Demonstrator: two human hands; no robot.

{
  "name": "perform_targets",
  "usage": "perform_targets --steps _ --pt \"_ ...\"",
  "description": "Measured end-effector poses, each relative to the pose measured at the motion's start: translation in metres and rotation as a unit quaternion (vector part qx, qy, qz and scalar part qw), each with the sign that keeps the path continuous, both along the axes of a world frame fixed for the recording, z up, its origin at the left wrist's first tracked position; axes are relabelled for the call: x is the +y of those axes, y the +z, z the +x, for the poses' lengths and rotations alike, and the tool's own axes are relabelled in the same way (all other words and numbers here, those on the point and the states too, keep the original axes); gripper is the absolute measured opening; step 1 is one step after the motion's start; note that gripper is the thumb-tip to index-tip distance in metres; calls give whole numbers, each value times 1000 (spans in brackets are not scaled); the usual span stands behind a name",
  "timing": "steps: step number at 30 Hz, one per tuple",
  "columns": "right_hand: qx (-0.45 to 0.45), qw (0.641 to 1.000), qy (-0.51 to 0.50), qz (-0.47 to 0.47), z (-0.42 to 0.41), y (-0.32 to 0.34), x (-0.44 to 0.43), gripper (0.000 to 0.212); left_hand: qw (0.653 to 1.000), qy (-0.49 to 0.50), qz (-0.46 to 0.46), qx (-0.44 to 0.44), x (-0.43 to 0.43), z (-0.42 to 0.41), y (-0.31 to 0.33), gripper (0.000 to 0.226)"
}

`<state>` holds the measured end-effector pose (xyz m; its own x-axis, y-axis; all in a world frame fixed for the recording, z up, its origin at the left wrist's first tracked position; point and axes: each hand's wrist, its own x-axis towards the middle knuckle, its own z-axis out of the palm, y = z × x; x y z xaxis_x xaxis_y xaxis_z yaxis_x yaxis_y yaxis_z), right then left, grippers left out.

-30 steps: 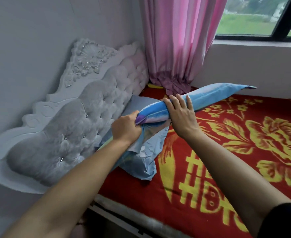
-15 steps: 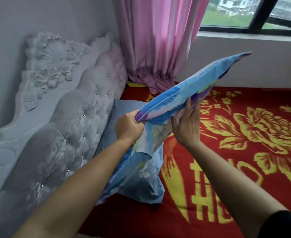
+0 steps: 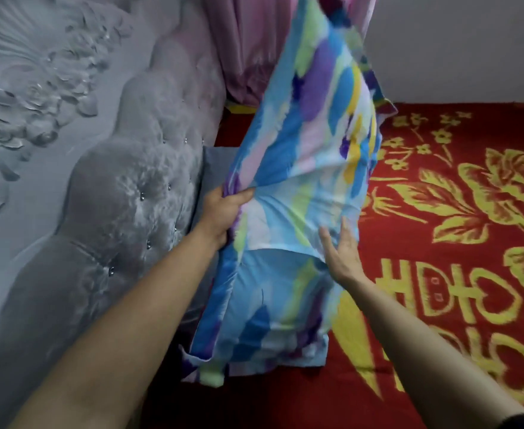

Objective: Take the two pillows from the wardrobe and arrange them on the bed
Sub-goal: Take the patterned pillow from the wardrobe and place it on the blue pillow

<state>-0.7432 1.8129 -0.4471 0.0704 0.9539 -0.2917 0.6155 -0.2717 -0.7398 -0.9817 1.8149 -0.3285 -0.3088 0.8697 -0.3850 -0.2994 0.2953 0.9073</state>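
- The person stands at the side of the bed (image 3: 440, 397), by its head end, with both bare arms stretched out over the red and gold blanket (image 3: 458, 187).
- The left hand (image 3: 223, 209) has its fingers (image 3: 242, 195) clamped on a bunched fold at the left edge of a pillow (image 3: 310, 144) in a blue, purple, green and yellow case, and that grip carries it.
- The pillow is tipped up nearly on end, its top reaching across the pink curtain (image 3: 242, 51), so that, as I judge it, it can be turned and laid flat at the headboard (image 3: 124, 181).
- The right hand (image 3: 341, 252) is open, fingers spread apart and gripping nothing. It lies at the pillow's lower right edge, most likely steadying or pushing the cloth; I cannot tell how firmly it presses.
- Below the raised pillow there is more of the same patterned cloth (image 3: 270, 320) down on the blanket beside the headboard. Whether this is the 2nd pillow or the hanging lower part of the 1st, I cannot tell.
- A plain grey-blue corner (image 3: 214, 159) shows behind, close against the headboard.
- My judgement: the arranging is under way and not yet done, since the held pillow is not lying flat.
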Motion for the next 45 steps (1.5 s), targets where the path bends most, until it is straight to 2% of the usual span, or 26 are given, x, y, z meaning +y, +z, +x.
perform_targets --steps 4,7,9,11,15,17,19,21,23,26,28,30,32,35,38,40,42,45 --pt "-36 990 95 -97 -36 -94 7 84 993 -52 -82 67 26 -33 -101 30" --pt "-95 969 159 -164 -60 -169 -11 85 948 -114 -177 237 22 -41 -197 58" --pt "-144 969 144 -137 -76 -200 -26 83 906 -119 -232 332 11 -44 -248 83" --pt "-162 973 128 -102 -89 -215 -31 86 884 -93 -243 388 4 -51 -278 91" --pt "-165 975 134 -68 -87 -219 -25 82 859 -71 -221 457 7 -58 -297 88" --pt "-163 979 121 -3 -71 -213 -18 70 844 -69 -214 488 9 -58 -298 83" --pt "-119 987 68 78 -53 -210 -7 55 826 -76 -220 514 9 -58 -301 78" --pt "-96 987 0 129 -41 -212 5 44 813 -84 -224 531 8 -61 -307 75" --pt "-130 981 -75 120 -33 -218 15 44 807 -83 -221 542 8 -66 -314 71" --pt "-146 973 -181 -8 -18 -228 23 75 800 -81 -229 549 8 -73 -320 69" --pt "-104 967 -197 -124 -5 -230 24 102 794 -78 -241 553 8 -72 -318 67" --pt "-55 963 -201 -170 0 -223 23 114 792 -60 -243 556 9 -68 -309 62" --pt "-53 961 -246 -113 -6 -209 20 112 801 -18 -208 561 9 -64 -292 54" --pt "-48 952 -302 -12 -20 -184 17 99 821 74 -89 559 8 -67 -264 43" --pt "-26 951 -307 30 -31 -172 18 91 822 135 7 553 11 -81 -243 41" --pt "-16 958 -283 39 -40 -172 20 91 818 142 24 557 15 -94 -242 43" --pt "-21 973 -229 24 -48 -178 21 97 821 112 -27 559 16 -113 -254 46" --pt "-40 987 -126 -88 -49 -192 17 113 839 13 -203 504 3 -137 -280 52"
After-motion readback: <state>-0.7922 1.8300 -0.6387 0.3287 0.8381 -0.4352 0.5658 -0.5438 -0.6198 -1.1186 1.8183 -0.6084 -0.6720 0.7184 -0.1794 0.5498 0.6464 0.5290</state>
